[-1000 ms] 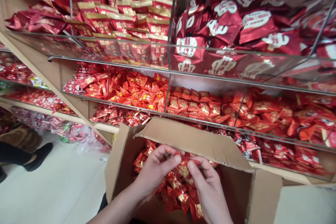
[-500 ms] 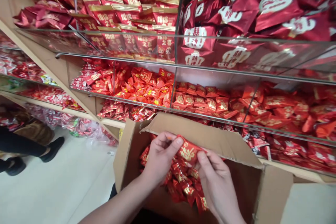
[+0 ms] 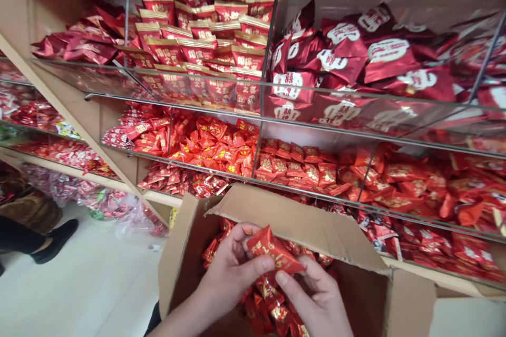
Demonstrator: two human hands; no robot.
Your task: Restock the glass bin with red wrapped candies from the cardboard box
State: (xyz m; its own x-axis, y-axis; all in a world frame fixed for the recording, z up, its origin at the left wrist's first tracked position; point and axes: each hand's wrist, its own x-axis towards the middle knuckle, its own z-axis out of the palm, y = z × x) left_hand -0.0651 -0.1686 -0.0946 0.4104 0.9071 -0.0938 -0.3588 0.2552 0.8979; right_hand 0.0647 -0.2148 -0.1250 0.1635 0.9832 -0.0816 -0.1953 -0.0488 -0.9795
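Observation:
A red candy packet with gold print is held between my two hands, over an open cardboard box. My left hand grips its left part, with the thumb on the near side. My right hand pinches the lower right end between thumb and fingers. Beneath them, a heap of red-and-gold wrapped candies lies in the box, partly covered by my hands and wrists. The box flaps stand folded outward.
Glass-fronted shelves hold gold-topped red packets, dark red bags and small red candies. A wooden divider slants down at the left. On the pale floor, a person's shoe stands near clear plastic bags.
The packet has been tilted and turned, its right end now lower, and my fingers have shifted on it. My view has tipped upward, so the shelves appear lower.

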